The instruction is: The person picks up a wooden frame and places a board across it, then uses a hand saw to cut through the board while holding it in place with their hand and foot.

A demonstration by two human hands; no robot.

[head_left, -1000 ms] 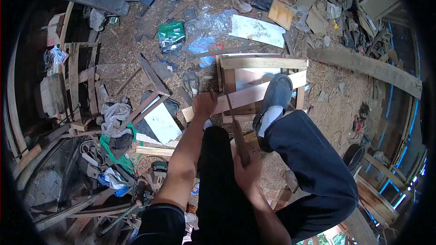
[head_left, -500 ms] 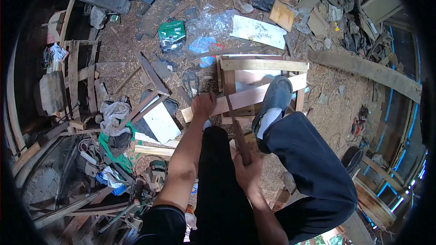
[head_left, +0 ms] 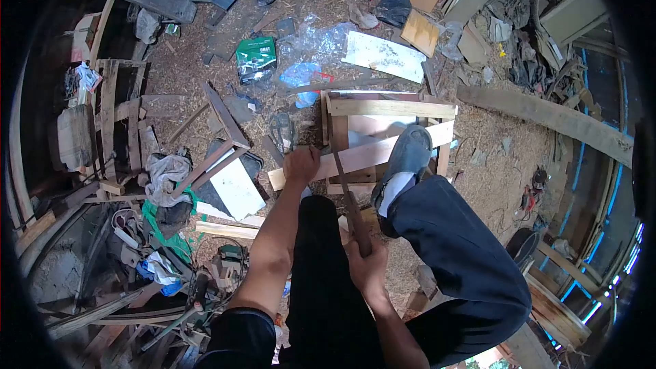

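Note:
My left hand point(head_left: 301, 165) is closed around the left part of a pale wooden plank point(head_left: 372, 156), which lies slanted across a wooden frame point(head_left: 389, 108). In my right hand point(head_left: 367, 266) is the handle of a handsaw point(head_left: 354, 215). Its narrow blade points away from me and crosses the plank just right of my left hand. A dark shoe point(head_left: 412, 150) on my right foot presses on the plank, right of the blade. The cut itself is too small to make out.
Wood shavings cover the ground. A green package point(head_left: 256, 59) and a white board point(head_left: 385, 56) lie beyond the frame. To the left are a small wooden stand point(head_left: 222, 119), a white panel point(head_left: 236, 188) and a green power tool point(head_left: 230, 257). A long beam point(head_left: 547, 119) lies at right.
The whole view has shifted slightly, so everything sits a little lower and further left. My right hand and the saw have come slightly nearer to me. Both grips are the same.

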